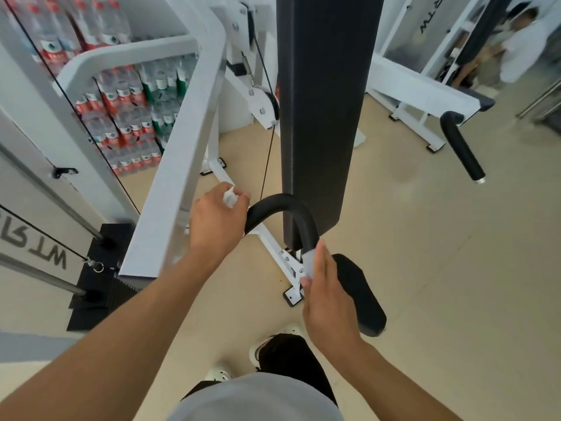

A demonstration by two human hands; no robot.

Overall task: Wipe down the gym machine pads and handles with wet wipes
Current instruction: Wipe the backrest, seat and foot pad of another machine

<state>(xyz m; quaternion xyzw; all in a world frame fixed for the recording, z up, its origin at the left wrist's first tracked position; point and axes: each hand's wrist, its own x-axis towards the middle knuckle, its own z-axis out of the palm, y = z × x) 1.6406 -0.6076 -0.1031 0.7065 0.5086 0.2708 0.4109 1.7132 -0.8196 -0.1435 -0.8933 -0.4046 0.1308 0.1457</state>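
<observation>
A curved black foam handle [282,208] arches in front of the tall black back pad [321,117] of a white gym machine. My left hand [215,220] grips the handle's left end with a white wet wipe [229,197] bunched in its fingers. My right hand [324,287] wraps a second white wet wipe [309,262] around the handle's right end, thumb pointing up along it. Just right of that hand lies the black seat pad [361,296].
A white frame beam [182,141] runs diagonally on the left beside black cables and a weight stack [100,268]. Packs of bottled water [130,110] are stacked behind. Another black handle [461,147] juts out at right. A person stands at the far right.
</observation>
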